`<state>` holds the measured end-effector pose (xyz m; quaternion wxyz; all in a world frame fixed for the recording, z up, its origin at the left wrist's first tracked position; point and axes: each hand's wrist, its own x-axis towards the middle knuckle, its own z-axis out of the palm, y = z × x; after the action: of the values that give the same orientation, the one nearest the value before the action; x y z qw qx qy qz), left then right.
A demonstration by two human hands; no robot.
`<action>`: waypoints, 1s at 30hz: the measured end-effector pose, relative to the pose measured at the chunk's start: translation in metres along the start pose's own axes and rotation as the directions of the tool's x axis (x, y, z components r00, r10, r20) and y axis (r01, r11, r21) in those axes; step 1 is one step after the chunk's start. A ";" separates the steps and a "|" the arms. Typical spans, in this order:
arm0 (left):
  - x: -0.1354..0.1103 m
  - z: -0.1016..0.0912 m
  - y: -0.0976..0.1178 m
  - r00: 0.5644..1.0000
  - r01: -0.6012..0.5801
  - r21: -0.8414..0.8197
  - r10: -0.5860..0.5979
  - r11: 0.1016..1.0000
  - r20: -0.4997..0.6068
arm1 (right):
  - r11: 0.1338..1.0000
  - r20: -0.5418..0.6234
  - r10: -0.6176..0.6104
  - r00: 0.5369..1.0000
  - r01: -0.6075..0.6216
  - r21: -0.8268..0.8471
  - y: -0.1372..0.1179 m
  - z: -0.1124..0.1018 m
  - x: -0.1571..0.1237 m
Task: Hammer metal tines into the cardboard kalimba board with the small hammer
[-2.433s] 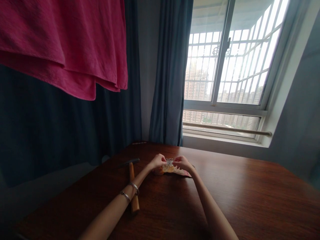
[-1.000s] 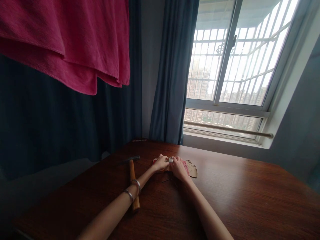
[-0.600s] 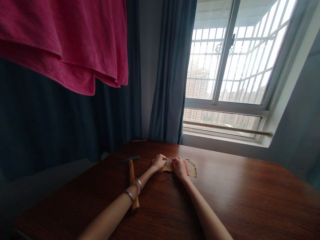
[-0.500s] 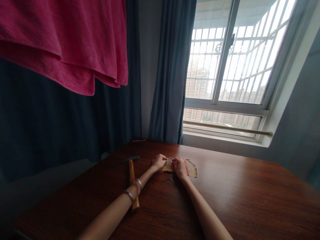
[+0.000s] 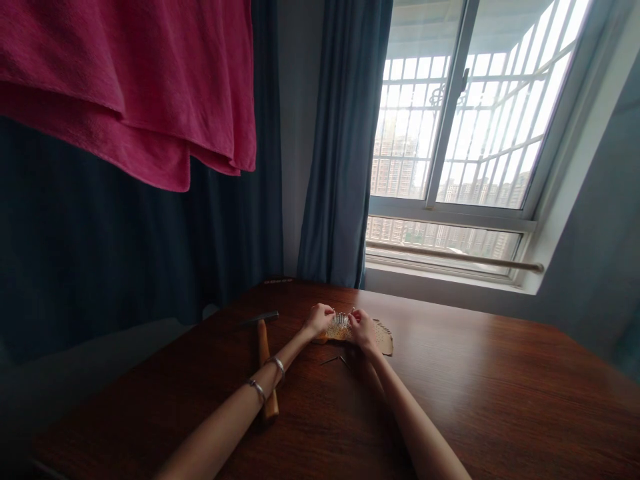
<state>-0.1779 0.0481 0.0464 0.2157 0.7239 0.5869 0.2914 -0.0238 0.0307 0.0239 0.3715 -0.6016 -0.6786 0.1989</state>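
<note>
Left hand [image 5: 319,320] at left end of cardboard piece [image 5: 342,332]; thumb and fingers drawn together in a pinch. Cannot tell whether it grips the edge or a nail. Right hand [image 5: 363,328] bent over the piece right of its middle, fingertips close together by its far edge; something thin shows at the tips, too small to name, so its grip is unclear.

Cardboard piece lies on the tabletop [image 5: 480,387], speckled, yellowish between the hands, plain tan at its right end. Slim nails [image 5: 341,318] stand out in a row along its far edge, between the two hands. More dark marks along the far edge at its right end.

Just nearer the wearer than the piece: two loose nails, one at left [image 5: 329,361], the other at right [image 5: 343,361], lying at different slants. Left of the piece: hammer [image 5: 263,340], wooden handle toward the wearer, dark head at the far end. Left forearm, with two silvery bracelets [image 5: 257,391], crosses above the handle.

Beyond the piece: blue curtain [image 5: 345,147]; farther right, barred window [image 5: 450,133]. High to its left hangs a pink towel [image 5: 150,87].
</note>
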 end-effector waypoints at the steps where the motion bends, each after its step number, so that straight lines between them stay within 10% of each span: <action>1: 0.002 -0.002 -0.001 1.000 -0.014 0.005 0.014 1.000 0.004 | 1.000 0.045 0.009 0.999 -0.009 0.010 -0.002 -0.005 0.002; 6: 0.003 -0.021 -0.004 0.954 -0.006 0.043 -0.007 0.999 0.299 | 0.998 0.471 0.039 0.881 -0.055 0.020 -0.011 -0.027 0.006; 11: -0.005 -0.025 -0.010 0.626 -0.033 0.112 -0.067 0.993 0.777 | 0.996 0.728 0.092 0.679 -0.077 -0.054 -0.017 -0.031 -0.004; 13: -0.007 -0.021 -0.012 0.574 -0.030 0.143 -0.100 0.989 0.813 | 0.993 0.763 0.118 0.635 -0.083 -0.084 -0.018 -0.029 -0.008; 24: -0.008 -0.018 -0.013 0.612 -0.046 0.148 -0.090 0.988 0.786 | 0.985 0.739 0.169 0.653 -0.080 -0.155 -0.017 -0.019 -0.014; 27: -0.004 -0.028 -0.016 0.632 -0.008 0.092 -0.066 0.996 0.772 | 0.980 0.647 0.159 0.746 -0.039 -0.196 -0.019 -0.023 -0.013; 30: 0.001 -0.036 -0.018 0.793 0.072 -0.027 -0.041 0.997 0.608 | 0.966 0.408 0.102 0.907 0.008 -0.258 -0.021 -0.026 -0.009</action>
<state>-0.2148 0.0520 0.0613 0.4186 0.7557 0.5009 0.0518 -0.0185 0.0133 0.0539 0.1326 -0.6040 -0.7473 0.2433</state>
